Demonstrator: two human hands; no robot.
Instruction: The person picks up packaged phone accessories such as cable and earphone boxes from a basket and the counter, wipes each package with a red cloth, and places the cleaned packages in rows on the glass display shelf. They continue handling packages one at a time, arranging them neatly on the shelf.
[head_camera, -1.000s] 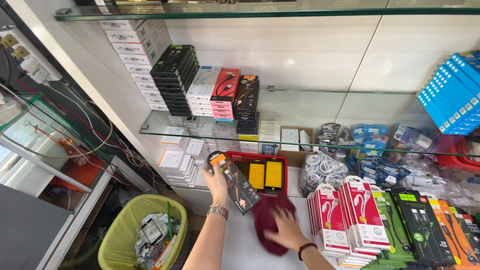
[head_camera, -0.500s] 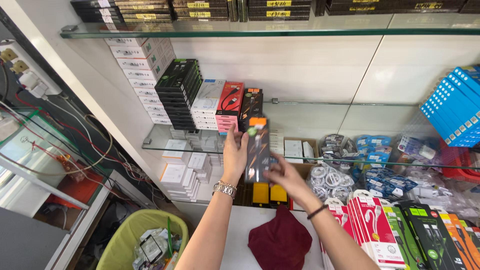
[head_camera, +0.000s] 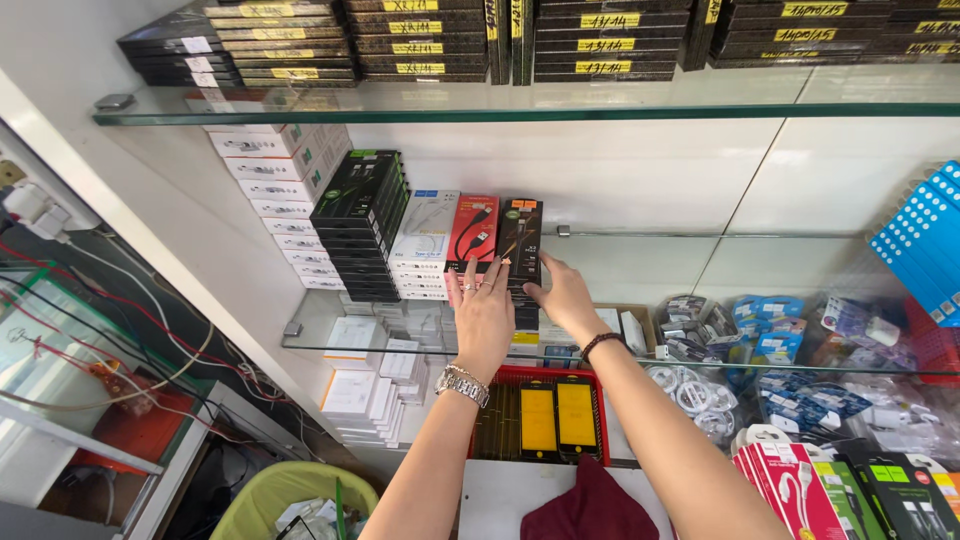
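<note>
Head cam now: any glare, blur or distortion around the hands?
Head view: bright, even light and sharp focus on the left hand, right hand and black cable box; no motion blur. The glass shelf shows soft reflections, no harsh glare. Wide-angle bending tilts the frame edges.

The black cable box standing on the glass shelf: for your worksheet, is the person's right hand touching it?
Touching. The head view shows the right hand pressed against the black cable box, its fingertips at the lower edge.
</note>
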